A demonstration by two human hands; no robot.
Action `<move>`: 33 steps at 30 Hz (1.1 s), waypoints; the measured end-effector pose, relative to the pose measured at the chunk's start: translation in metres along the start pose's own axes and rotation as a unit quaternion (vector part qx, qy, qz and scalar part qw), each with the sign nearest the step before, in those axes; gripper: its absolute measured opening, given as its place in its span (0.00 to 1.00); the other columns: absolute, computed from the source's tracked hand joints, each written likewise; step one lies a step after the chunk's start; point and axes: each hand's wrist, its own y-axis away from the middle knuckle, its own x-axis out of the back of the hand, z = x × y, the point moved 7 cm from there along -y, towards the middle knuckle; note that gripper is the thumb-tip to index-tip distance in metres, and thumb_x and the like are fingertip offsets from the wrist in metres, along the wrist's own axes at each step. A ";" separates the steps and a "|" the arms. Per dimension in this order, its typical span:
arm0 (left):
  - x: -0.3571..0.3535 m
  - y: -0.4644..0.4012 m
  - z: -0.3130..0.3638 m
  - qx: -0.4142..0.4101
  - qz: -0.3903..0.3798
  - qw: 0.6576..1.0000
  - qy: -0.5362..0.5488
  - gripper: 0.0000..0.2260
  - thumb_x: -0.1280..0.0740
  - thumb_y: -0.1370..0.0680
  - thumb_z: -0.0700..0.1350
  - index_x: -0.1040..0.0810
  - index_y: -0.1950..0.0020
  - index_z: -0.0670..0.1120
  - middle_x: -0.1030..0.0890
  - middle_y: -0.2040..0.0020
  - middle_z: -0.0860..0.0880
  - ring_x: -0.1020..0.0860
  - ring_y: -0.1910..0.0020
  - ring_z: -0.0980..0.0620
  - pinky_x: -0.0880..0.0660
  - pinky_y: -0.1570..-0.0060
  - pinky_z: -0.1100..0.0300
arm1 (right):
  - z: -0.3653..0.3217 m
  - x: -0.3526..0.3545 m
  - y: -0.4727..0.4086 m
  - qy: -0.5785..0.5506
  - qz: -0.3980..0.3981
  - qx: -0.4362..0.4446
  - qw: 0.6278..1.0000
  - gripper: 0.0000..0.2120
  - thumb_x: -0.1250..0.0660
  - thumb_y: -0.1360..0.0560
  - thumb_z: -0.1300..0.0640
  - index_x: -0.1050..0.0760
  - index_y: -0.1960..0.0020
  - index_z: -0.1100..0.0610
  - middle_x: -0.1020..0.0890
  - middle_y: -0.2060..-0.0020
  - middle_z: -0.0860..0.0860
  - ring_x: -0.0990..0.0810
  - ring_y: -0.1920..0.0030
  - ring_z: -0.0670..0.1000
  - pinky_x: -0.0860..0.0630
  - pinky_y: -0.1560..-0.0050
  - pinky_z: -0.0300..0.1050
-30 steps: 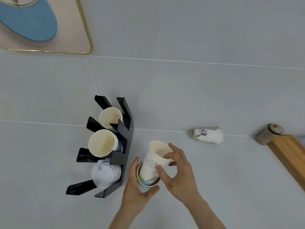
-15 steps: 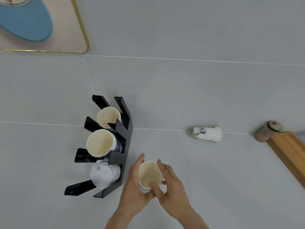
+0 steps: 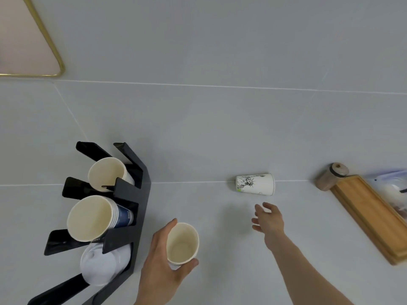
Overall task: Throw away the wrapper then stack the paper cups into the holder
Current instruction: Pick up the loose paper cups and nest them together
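Reaching with spread right fingers (image 3: 257, 211) toward the last loose cup (image 3: 255, 184); left hand (image 3: 164, 264) grips nested cups (image 3: 182, 244), holder (image 3: 132, 208) partly filled

Upright cup stack (image 3: 182, 243) beside black holder (image 3: 134, 208), printed cup (image 3: 255, 184) on its side

No readable text, brand or number is showing anywhere; the fallen paper cup (image 3: 255, 184) is displaying only a line drawing, no legible words.
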 end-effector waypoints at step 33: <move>-0.011 -0.002 0.003 0.025 -0.029 0.999 0.018 0.47 0.17 0.36 0.50 0.39 0.23 0.59 0.34 0.29 0.61 0.36 0.39 0.80 0.35 0.47 0.77 | -0.069 -0.042 0.162 -0.127 -0.191 0.224 0.947 0.19 0.26 0.28 0.52 0.27 0.40 0.53 0.17 0.45 0.52 0.15 0.45 0.53 0.15 0.48 0.57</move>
